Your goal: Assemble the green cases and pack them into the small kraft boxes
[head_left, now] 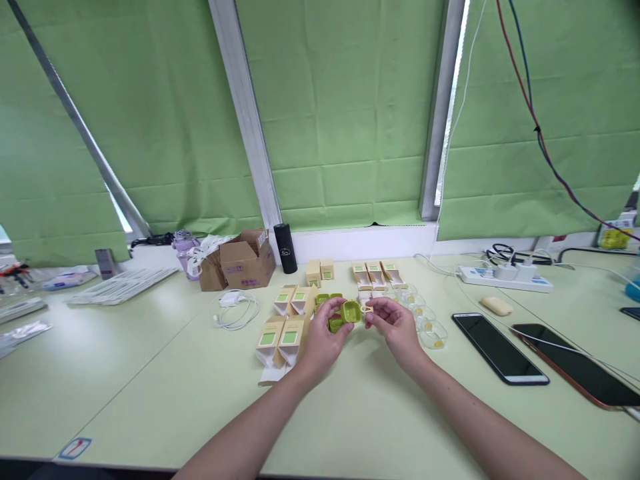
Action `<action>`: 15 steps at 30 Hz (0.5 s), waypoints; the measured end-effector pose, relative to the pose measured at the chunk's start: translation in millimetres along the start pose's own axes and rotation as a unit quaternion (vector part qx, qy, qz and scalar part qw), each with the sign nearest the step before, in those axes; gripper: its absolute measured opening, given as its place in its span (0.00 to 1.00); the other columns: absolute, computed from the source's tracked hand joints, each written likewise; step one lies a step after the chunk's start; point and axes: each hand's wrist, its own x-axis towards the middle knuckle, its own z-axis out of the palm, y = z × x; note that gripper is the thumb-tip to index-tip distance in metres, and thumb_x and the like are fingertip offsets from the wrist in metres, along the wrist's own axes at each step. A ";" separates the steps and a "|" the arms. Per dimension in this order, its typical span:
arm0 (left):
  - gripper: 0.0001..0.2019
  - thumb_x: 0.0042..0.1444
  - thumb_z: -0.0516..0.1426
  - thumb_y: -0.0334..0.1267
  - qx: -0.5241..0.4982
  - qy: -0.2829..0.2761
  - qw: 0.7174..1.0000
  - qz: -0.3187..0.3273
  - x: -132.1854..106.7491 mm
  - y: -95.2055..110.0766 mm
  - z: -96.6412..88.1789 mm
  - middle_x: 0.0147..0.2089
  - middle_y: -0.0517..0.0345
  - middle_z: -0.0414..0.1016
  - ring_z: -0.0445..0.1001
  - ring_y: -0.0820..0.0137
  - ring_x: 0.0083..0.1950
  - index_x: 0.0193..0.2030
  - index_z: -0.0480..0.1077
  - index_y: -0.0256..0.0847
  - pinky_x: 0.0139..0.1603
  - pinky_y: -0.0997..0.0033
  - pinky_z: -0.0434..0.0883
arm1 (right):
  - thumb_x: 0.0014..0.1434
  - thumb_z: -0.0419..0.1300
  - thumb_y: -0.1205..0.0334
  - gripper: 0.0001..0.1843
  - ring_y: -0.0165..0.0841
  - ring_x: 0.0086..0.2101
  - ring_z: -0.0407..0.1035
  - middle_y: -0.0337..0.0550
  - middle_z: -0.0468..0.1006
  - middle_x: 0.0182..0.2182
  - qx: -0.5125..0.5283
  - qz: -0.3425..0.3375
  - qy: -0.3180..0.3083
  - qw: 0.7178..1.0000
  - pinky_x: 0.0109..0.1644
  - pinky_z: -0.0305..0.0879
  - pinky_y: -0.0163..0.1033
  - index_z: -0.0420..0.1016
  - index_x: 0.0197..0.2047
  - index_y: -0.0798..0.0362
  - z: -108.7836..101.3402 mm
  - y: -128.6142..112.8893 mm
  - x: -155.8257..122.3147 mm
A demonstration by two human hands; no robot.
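My left hand [320, 341] is closed around a small green square case [351, 311], its hollow side facing me. Close beside that case, my right hand [399, 328] pinches a small cream ring-shaped piece [369, 309]. More green cases [323, 297] lie behind my left fingers, partly hidden. To the left stand several open cream cartons with green squares [290, 337], their white flaps folded out. Clear plastic cups with yellow bits [433, 337] sit in a cluster right of my right hand. Farther back are more open cartons [375, 272] and closed small boxes [320, 271].
A cardboard box [246, 263] and a black bottle [285, 248] stand at the back. A white charger with cable [237, 308] lies left. Two phones, the nearer one dark-screened [500, 348], a cream oval case [497, 306] and a power strip [510, 279] are right, with loose cables.
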 end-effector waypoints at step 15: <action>0.21 0.61 0.65 0.31 0.041 -0.016 0.996 0.072 -2.3 -6.6 0.9 0.63 0.51 0.73 0.74 0.59 0.63 0.60 0.75 0.49 0.67 0.56 0.71 | 0.69 0.64 0.61 0.08 0.40 0.39 0.75 0.47 0.81 0.40 -0.241 -0.222 -0.042 0.944 0.42 0.75 0.46 0.86 0.46 0.45 -2.1 2.2 -11.2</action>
